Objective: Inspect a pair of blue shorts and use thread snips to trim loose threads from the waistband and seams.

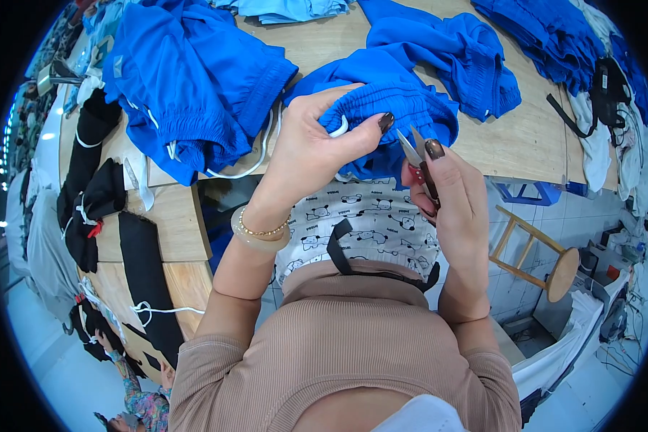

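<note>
My left hand [320, 144] is closed on the gathered elastic waistband of a pair of blue shorts [403, 101], raised just off the front of the table. A loop of white drawstring [340, 127] comes out of the waistband beside my fingers. In my right hand [453, 183] is a pair of small thread snips [412, 153] with a red part near the grip. Their pointed blades stand a little apart, tips close to the waistband and my left thumb. The cloth hides some of my left fingers.
Blue shorts [194, 86] with white drawstrings are heaped on the wooden table [533, 147] to the left. More blue garments [547, 36] lie at the far right. Black fabric pieces [147, 273] trail along the left side. A wooden stool [561, 275] lies tipped at right. Another person [147, 403] is at lower left.
</note>
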